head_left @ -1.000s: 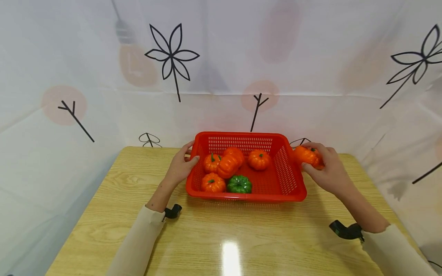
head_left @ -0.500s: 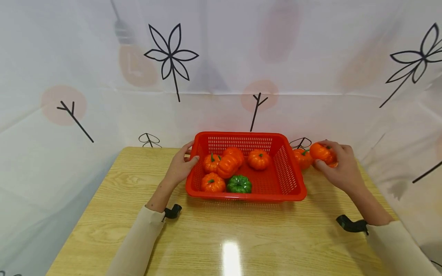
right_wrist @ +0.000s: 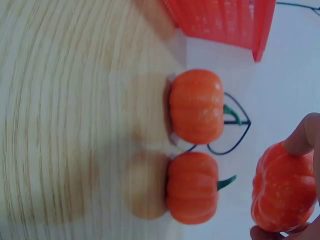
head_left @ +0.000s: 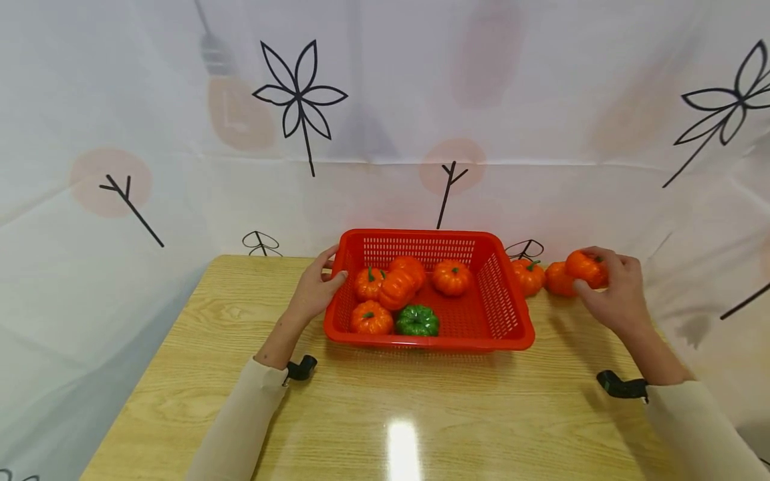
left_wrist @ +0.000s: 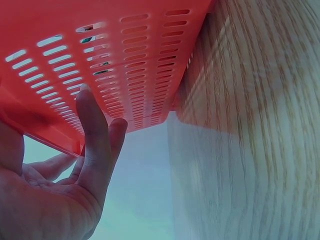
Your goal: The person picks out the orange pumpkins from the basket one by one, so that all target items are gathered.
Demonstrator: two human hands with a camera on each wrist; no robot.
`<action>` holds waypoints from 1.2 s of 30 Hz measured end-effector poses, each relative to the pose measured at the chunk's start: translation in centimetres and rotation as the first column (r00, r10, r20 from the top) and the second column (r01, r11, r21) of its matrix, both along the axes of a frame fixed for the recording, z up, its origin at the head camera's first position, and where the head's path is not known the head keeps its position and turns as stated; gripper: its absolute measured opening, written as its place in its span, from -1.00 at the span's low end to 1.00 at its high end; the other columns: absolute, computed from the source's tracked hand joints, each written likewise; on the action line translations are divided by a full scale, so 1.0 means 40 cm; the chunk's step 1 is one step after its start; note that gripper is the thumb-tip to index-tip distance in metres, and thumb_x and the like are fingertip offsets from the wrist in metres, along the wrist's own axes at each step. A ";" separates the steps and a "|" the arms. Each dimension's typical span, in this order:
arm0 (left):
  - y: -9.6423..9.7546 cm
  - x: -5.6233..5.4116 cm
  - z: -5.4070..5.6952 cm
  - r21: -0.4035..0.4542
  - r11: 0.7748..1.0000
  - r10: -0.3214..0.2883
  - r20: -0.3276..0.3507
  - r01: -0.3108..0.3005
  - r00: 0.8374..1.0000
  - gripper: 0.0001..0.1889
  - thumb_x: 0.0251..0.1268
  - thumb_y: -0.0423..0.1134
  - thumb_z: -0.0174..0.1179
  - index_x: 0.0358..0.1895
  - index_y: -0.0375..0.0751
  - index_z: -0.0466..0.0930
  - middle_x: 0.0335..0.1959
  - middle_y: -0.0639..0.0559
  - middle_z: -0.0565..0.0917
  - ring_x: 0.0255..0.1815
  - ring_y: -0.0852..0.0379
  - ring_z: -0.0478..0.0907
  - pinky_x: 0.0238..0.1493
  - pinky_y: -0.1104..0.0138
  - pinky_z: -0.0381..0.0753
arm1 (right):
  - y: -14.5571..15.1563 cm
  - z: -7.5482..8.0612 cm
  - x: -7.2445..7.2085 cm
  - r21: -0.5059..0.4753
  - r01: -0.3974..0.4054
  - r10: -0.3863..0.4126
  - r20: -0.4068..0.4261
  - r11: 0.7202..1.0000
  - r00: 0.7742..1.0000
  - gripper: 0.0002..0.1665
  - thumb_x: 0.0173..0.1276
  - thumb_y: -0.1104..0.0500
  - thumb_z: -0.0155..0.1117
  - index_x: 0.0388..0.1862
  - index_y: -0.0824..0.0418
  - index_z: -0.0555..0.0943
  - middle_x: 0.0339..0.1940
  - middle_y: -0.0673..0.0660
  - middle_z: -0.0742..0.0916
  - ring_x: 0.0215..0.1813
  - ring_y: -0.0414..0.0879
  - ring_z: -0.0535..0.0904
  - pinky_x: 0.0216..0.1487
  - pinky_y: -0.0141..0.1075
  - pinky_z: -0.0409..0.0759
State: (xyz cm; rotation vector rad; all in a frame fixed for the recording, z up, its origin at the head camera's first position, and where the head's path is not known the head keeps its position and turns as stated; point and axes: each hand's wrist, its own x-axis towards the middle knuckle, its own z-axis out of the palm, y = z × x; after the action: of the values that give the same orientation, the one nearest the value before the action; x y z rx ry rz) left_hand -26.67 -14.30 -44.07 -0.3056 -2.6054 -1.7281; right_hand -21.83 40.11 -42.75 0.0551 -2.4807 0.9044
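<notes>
Right hand pinches a held pumpkin, thumb on one side, fingers on the other; it's off the worktop, near the back right corner, beyond two standing pumpkins. Left hand holds the left rim of the red basket, thumb over the edge, fingers against the outside of the slotted wall. Inside the basket: orange pumpkins bunched mostly left, plus a green pumpkin by the front wall.

Handling: held pumpkin looks like light, stiff plastic, probably slippery given the shine; unlikely to break. Best taken across its ribbed sides, as this grip does; the stem looks too thin to lift by. Basket likely light, with a bit of flex; rim is the sure hold.

Edges: worktop's right edge is close to the right hand, back edge runs up to the patterned cloth. Standing pumpkins sit just beside each other, nearer one just beside the basket, so tight sideways; bumping them could roll one. Most room is toward the person.
</notes>
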 end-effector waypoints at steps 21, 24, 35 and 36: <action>-0.002 0.002 0.004 0.004 1.000 0.007 0.008 -0.007 1.000 -0.32 0.61 -0.23 0.18 0.69 -0.06 0.19 0.23 -0.28 0.53 0.06 -0.19 0.67 -0.06 0.05 0.82 | 0.083 -0.051 -0.027 0.025 0.193 -0.195 0.150 0.981 0.969 -0.31 0.47 0.17 0.27 0.50 0.37 0.36 0.39 0.71 0.25 0.40 0.64 0.11 0.10 0.42 0.27; -0.002 0.000 0.003 0.004 1.000 0.002 0.009 -0.002 1.000 -0.32 0.61 -0.23 0.17 0.70 -0.06 0.19 0.24 -0.28 0.52 0.06 -0.20 0.67 -0.06 0.05 0.82 | 0.101 -0.064 -0.034 0.046 0.211 -0.216 0.154 0.976 0.964 -0.30 0.46 0.16 0.28 0.49 0.39 0.35 0.36 0.74 0.26 0.37 0.66 0.14 0.11 0.42 0.26; 0.001 -0.003 0.004 -0.009 1.000 0.005 0.017 -0.005 1.000 -0.32 0.60 -0.22 0.18 0.69 -0.05 0.19 0.22 -0.26 0.53 0.08 -0.19 0.67 -0.05 0.04 0.82 | 0.143 -0.098 -0.032 0.095 0.224 -0.241 0.251 0.970 0.938 -0.26 0.50 0.07 0.26 0.47 0.43 0.28 0.31 0.78 0.23 0.35 0.66 0.11 0.10 0.41 0.25; 0.001 -0.002 0.005 -0.010 1.000 0.005 0.017 -0.005 1.000 -0.32 0.61 -0.22 0.18 0.69 -0.05 0.19 0.22 -0.26 0.53 0.08 -0.19 0.67 -0.05 0.05 0.82 | 0.146 -0.102 -0.032 0.101 0.223 -0.242 0.258 0.970 0.935 -0.26 0.51 0.06 0.27 0.47 0.43 0.28 0.31 0.79 0.23 0.35 0.66 0.11 0.10 0.41 0.25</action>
State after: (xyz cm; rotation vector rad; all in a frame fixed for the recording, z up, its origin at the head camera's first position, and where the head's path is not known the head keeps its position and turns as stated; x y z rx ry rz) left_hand -26.76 -14.27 -43.86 -0.2857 -2.6254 -1.7244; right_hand -23.09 45.96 -46.84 -0.3541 -2.6942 0.7655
